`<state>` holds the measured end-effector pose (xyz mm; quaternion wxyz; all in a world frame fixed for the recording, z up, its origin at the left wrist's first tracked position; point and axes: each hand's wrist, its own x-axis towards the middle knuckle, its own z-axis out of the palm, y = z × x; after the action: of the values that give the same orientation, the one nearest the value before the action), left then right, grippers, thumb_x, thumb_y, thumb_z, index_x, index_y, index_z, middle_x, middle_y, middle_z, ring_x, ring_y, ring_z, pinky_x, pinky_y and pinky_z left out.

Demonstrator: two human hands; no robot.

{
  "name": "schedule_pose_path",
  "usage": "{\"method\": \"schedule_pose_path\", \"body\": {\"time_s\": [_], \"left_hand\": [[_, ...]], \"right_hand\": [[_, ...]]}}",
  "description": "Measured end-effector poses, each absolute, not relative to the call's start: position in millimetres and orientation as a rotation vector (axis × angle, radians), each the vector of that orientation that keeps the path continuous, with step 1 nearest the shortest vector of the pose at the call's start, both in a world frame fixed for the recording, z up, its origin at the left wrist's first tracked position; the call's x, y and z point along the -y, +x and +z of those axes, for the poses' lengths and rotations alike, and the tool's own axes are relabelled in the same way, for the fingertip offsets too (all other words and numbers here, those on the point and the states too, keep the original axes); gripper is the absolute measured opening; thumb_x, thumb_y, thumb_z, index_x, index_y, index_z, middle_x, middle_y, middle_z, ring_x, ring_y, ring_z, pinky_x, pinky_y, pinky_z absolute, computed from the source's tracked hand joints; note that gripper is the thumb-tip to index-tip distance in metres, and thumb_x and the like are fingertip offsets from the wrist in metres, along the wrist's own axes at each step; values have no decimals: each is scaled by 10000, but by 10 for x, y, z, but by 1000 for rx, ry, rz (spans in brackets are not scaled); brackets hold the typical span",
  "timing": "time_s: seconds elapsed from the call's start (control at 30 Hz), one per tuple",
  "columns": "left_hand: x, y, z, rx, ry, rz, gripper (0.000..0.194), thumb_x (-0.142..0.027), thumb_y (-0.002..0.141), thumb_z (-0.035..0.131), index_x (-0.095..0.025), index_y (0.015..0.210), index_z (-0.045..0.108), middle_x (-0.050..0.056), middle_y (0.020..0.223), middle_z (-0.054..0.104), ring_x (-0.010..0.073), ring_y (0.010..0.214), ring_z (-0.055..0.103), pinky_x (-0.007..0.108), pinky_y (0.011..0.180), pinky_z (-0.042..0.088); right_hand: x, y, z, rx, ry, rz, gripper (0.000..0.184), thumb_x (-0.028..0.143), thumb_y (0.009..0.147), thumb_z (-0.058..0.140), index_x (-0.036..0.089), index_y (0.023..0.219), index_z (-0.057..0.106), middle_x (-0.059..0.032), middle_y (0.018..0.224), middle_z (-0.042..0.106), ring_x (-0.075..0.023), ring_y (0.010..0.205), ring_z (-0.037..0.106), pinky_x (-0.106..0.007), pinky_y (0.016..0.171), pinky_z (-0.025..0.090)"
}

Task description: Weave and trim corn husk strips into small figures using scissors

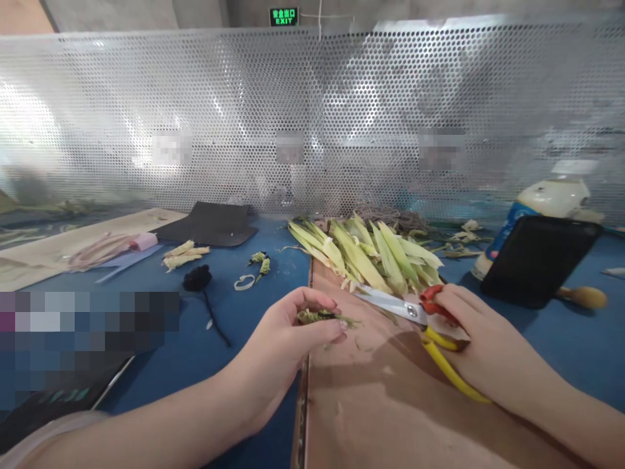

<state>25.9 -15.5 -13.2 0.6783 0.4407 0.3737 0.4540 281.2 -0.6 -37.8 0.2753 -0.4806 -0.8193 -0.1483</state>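
My left hand (293,345) is closed around a small green braided piece of husk (315,316), with loose strand ends poking out past the fingertips. In my right hand (481,339) is a pair of scissors (405,307) with red and yellow handles. The scissor blades point left and lie a little beyond my left fingertips, apart from the braided piece. Both hands are over a brown cardboard sheet (371,404). A pile of pale green corn husks (366,251) lies at the far end of the cardboard, close behind the blades.
A dark phone (540,260) leans against a bottle (551,195) at the right, beside a wooden-handled tool (586,298). Left on the blue table are a black flower-like piece (198,279), small braided bits (263,264), husk pieces (183,255) and a black sheet (205,223). A perforated metal screen (312,117) stands behind.
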Motion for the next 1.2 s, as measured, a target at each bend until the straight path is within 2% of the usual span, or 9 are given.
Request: {"method": "schedule_pose_path", "body": {"time_s": [0.13, 0.3, 0.4, 0.57, 0.77, 0.9, 1.03, 1.2], "left_hand": [[127, 257, -106, -760, 903, 1046, 67, -202, 750, 611, -152, 728, 571, -11, 749, 550, 91, 684, 540, 229, 707, 434], [72, 230, -95, -843, 827, 1110, 150, -250, 786, 512, -164, 675, 566, -45, 549, 423, 69, 500, 410, 190, 499, 362], [75, 215, -109, -866, 968, 1076, 205, -305, 819, 472, -174, 715, 592, -58, 496, 366, 66, 443, 340, 194, 455, 309], [131, 232, -71, -1001, 1357, 920, 224, -317, 805, 501, -172, 800, 673, -49, 479, 394, 82, 449, 351, 207, 454, 284], [163, 226, -6, -1166, 1690, 797, 280, -316, 788, 487, -236, 929, 715, -30, 538, 485, 106, 473, 386, 215, 452, 263], [171, 226, 24, -1181, 1737, 750, 315, -301, 793, 467, -219, 991, 699, -34, 519, 445, 118, 478, 398, 216, 455, 280], [173, 236, 30, -1190, 1764, 761, 325, -294, 793, 478, -257, 1057, 664, -52, 533, 382, 113, 504, 362, 215, 474, 270], [140, 235, -55, -1146, 1534, 921, 326, -389, 814, 478, -208, 1026, 648, -43, 564, 417, 120, 561, 400, 230, 545, 333]], "right_hand": [[-11, 2803, -406, 2265, -1232, -528, 105, 268, 812, 435, 202, 771, 506, -65, 845, 543, -201, 824, 523, -348, 726, 481], [-5, 2822, -412, 2349, -1197, -639, 132, 250, 819, 441, 199, 744, 538, -69, 869, 544, -219, 874, 506, -380, 775, 463], [7, 2818, -410, 2344, -1209, -685, 126, 244, 813, 445, 190, 778, 553, -77, 875, 552, -230, 869, 509, -384, 747, 468], [18, 2795, -429, 2372, -1225, -677, 133, 275, 800, 472, 195, 766, 573, -72, 856, 561, -250, 899, 514, -391, 755, 458], [27, 2796, -432, 2406, -1165, -719, 162, 318, 809, 484, 191, 787, 583, -72, 855, 551, -226, 874, 518, -358, 747, 446], [35, 2793, -418, 2416, -1124, -756, 163, 298, 817, 479, 188, 780, 594, -70, 835, 558, -213, 858, 520, -350, 753, 440], [33, 2793, -422, 2413, -1126, -723, 174, 298, 819, 471, 182, 779, 594, -72, 836, 562, -216, 872, 520, -368, 772, 442], [25, 2809, -449, 2374, -1186, -668, 183, 311, 816, 468, 180, 807, 595, -79, 860, 563, -225, 900, 519, -376, 776, 451]]}}
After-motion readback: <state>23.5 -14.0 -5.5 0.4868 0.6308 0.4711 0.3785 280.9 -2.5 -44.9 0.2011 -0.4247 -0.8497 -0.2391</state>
